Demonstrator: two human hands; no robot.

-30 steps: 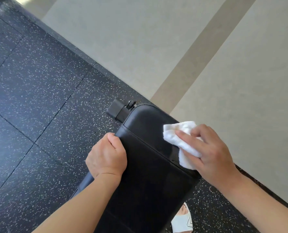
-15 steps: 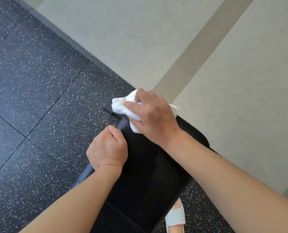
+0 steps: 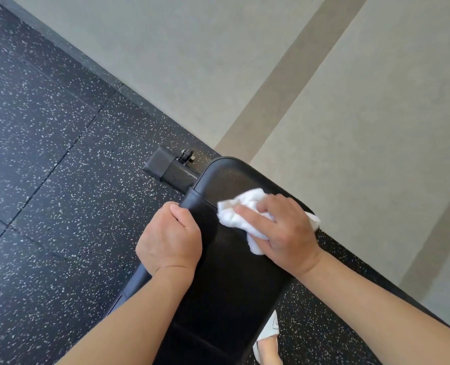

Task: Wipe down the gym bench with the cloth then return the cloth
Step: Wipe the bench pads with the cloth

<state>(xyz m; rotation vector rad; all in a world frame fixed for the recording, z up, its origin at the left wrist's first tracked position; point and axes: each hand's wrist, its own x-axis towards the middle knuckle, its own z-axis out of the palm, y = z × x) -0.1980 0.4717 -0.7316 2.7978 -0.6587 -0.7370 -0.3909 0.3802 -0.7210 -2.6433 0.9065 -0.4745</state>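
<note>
The white cloth is bunched and pressed under the right hand onto the gym bench near its far end. The padded edge is clasped by the left hand, likely for steadiness.

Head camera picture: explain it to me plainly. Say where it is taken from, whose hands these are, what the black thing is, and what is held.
The camera sits on a person's head and looks down at their own hands; there is no machine. The long black padded thing is a gym bench, standing on dark speckled flooring beside a pale floor. The right hand presses a crumpled white cloth onto the bench's far end. The left hand grips the bench's left edge. A black metal foot of the frame sticks out beyond the pad. A pale shoe shows below.
</note>
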